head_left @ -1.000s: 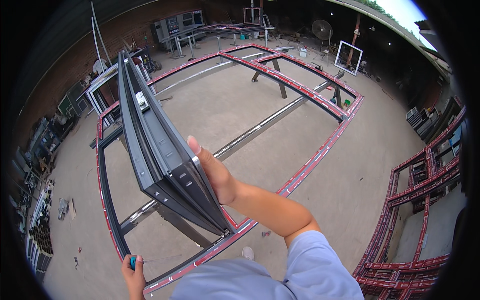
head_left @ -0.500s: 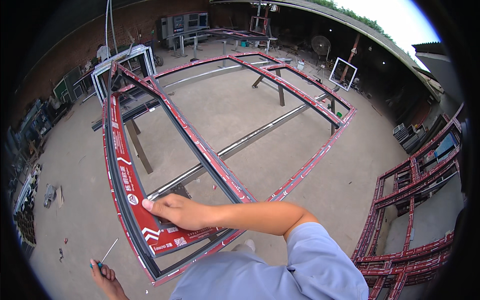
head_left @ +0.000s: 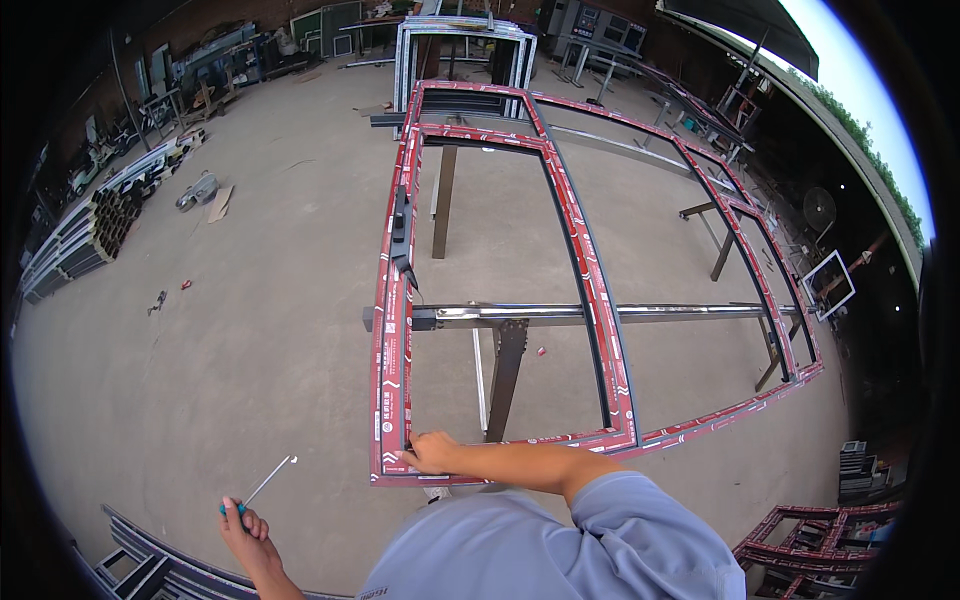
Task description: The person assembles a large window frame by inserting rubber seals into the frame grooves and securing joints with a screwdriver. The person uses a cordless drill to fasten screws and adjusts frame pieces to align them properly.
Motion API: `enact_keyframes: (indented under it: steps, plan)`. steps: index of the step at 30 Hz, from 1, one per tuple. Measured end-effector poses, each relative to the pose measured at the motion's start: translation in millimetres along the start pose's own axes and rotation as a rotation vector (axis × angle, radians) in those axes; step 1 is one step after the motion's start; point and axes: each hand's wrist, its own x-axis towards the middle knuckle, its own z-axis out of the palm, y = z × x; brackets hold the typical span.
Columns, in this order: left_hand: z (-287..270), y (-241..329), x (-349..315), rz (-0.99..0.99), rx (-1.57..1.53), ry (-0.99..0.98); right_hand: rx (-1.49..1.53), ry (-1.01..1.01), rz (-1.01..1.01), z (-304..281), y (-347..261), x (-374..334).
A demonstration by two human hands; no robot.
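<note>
A large window frame (head_left: 722, 415) wrapped in red-and-white protective film lies across metal supports. At its left end sits a film-covered sash (head_left: 397, 360), roughly level with the frame. My right hand (head_left: 432, 453) is closed over the sash's near left corner, its fingertips partly hidden behind the inner edge. A black window handle (head_left: 400, 222) shows on the sash's left side. Out to the left, my left hand (head_left: 246, 530) grips a screwdriver (head_left: 266, 481) with a teal handle, its shaft pointing up and to the right, apart from the frame.
A steel support beam (head_left: 520, 316) runs beneath the frame, with a brown leg (head_left: 507, 380) under it. White frames (head_left: 468, 30) are stacked beyond the far end. Metal profiles (head_left: 105, 225) lie on the left, dark frames (head_left: 165, 560) at lower left, red-wrapped frames (head_left: 810, 535) at lower right.
The sash has dropped from a raised, tilted position to lie level with the frame, my right hand still at its corner. The view has turned left. The screwdriver stays in my left hand.
</note>
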Motion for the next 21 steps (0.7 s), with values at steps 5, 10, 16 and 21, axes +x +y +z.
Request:
enact_keyframes:
  steps: [5, 10, 16, 21]
  plan:
    - [-29.0, -13.9, -8.4, -0.046, 0.034, 0.11, -0.003, 0.064, -0.036, 33.1, 22.8, 1.8]
    - [-29.1, -26.9, -9.0, -0.08, 0.11, 0.102, 0.012, 0.024, -0.028, 29.6, 22.5, 6.8]
    - [-2.1, -42.2, -0.3, -0.158, 0.102, 0.049, -0.006, 0.032, -0.011, 28.1, 21.2, 7.1]
    - [35.9, -38.4, 12.6, -0.224, 0.138, -0.094, 0.003, 0.053, -0.006, 22.6, 19.5, 7.7]
